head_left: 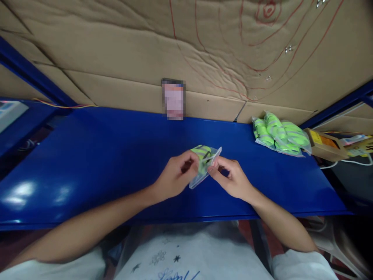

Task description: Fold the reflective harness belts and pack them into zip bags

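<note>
A clear plastic bag (205, 163) with a yellow-green, grey-striped item inside is held over the blue table, tilted, its whitish edge strip facing right and down. My left hand (178, 174) is closed on the bag's left side, thumb and fingers pressed together. On the right, my right hand (231, 177) pinches the edge strip near its upper part. Both hands are close together, with the bag between them.
Several filled bags of yellow-green rolls (276, 134) lie at the table's back right, beside a cardboard box (326, 144). A blurred phone-like object (174, 99) leans on the cardboard wall (116, 50) behind the blue table (96, 155).
</note>
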